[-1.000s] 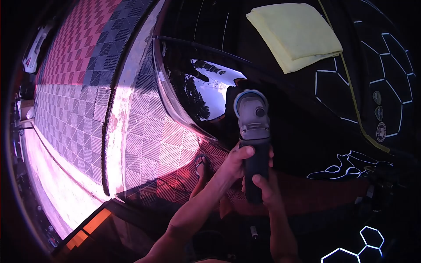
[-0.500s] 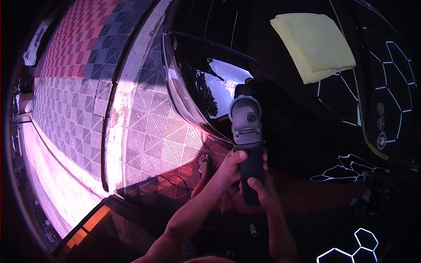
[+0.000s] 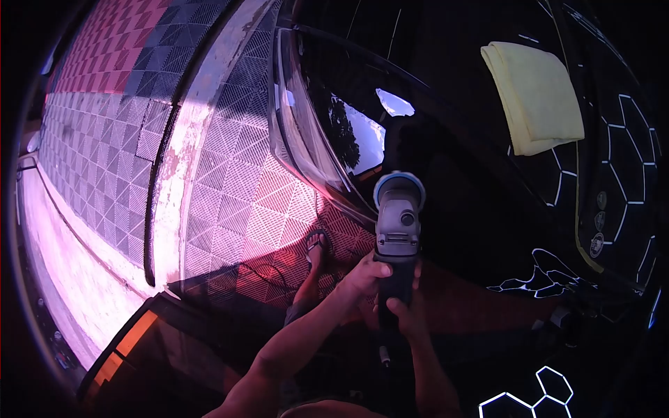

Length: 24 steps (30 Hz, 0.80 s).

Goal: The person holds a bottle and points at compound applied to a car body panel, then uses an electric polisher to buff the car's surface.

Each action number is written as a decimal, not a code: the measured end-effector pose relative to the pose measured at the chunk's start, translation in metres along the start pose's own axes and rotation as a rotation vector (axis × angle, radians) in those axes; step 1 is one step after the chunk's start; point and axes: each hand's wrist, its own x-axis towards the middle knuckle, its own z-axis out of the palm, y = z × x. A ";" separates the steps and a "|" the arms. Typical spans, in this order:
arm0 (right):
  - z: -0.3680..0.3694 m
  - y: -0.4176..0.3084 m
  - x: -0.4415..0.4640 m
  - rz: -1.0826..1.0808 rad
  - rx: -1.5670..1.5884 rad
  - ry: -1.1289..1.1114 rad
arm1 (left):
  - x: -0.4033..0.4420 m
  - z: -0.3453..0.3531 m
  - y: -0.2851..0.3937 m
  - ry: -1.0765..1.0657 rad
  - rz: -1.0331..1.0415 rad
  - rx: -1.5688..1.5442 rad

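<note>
Both hands are wrapped round a grey and black polisher (image 3: 399, 221), which points away from me. My left hand (image 3: 368, 276) grips its body from the left side, just behind the grey head. Lower down, my right hand (image 3: 408, 313) is closed on the dark handle, thumb on top. The polisher's round pad with a light-blue rim lies at or just over the glossy black car panel (image 3: 460, 188); contact cannot be made out. A folded yellow cloth (image 3: 540, 97) rests on the dark bodywork to the right.
The car's clear headlight (image 3: 300, 132) curves along the panel's left edge. Patterned floor tiles (image 3: 223, 188) and a foot in a sandal (image 3: 316, 244) show below. An orange-and-black object (image 3: 132, 334) stands at lower left. Hexagonal lights reflect in the paint at right.
The polisher and both hands sit slightly lower in view. The yellow cloth appears farther right and lower, and the headlight has shifted right as my view turned. Both hands keep their grip.
</note>
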 end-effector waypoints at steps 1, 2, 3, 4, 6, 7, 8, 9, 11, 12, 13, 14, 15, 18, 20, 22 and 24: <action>0.004 -0.005 0.003 0.013 0.026 -0.009 | 0.002 -0.001 0.005 -0.004 0.007 -0.016; 0.007 -0.009 0.005 0.016 0.020 -0.005 | 0.006 -0.005 0.008 -0.047 0.004 -0.012; 0.010 -0.013 0.008 0.013 0.030 -0.021 | 0.008 -0.006 0.013 -0.050 0.005 -0.019; 0.013 -0.017 0.011 0.010 0.039 -0.038 | 0.009 -0.006 0.017 -0.041 0.005 -0.035; 0.020 -0.025 0.018 0.008 0.039 -0.057 | 0.013 -0.005 0.028 -0.055 0.044 -0.050; 0.025 -0.030 0.024 -0.001 0.046 -0.077 | 0.015 -0.004 0.036 -0.060 0.046 -0.052; 0.031 -0.035 0.028 -0.001 0.041 -0.073 | 0.016 -0.001 0.044 -0.059 0.051 -0.069; 0.038 -0.040 0.032 -0.016 0.026 -0.046 | 0.018 -0.001 0.051 -0.058 0.058 -0.085; 0.052 -0.050 0.040 -0.032 0.009 -0.017 | 0.021 -0.006 0.060 -0.070 0.056 -0.098; 0.056 -0.056 0.043 -0.028 0.000 -0.016 | 0.023 -0.008 0.064 -0.082 0.073 -0.103; 0.058 -0.061 0.047 -0.027 -0.009 -0.011 | 0.027 -0.010 0.069 -0.099 0.087 -0.109; 0.056 -0.058 0.051 -0.041 -0.044 -0.019 | 0.030 -0.012 0.073 -0.127 0.101 -0.094; 0.058 -0.057 0.051 -0.042 -0.045 -0.003 | 0.030 -0.010 0.075 -0.121 0.113 -0.112; 0.057 -0.053 0.052 -0.070 -0.077 0.019 | 0.031 -0.009 0.071 -0.143 0.121 -0.136; 0.047 -0.048 0.045 -0.078 -0.045 -0.023 | 0.027 -0.001 0.064 -0.068 0.072 -0.071; 0.038 -0.042 0.034 -0.087 -0.005 -0.019 | 0.028 0.005 0.047 -0.014 0.011 -0.024; 0.024 -0.034 0.022 -0.113 0.004 -0.030 | 0.034 0.016 0.036 -0.007 -0.042 0.035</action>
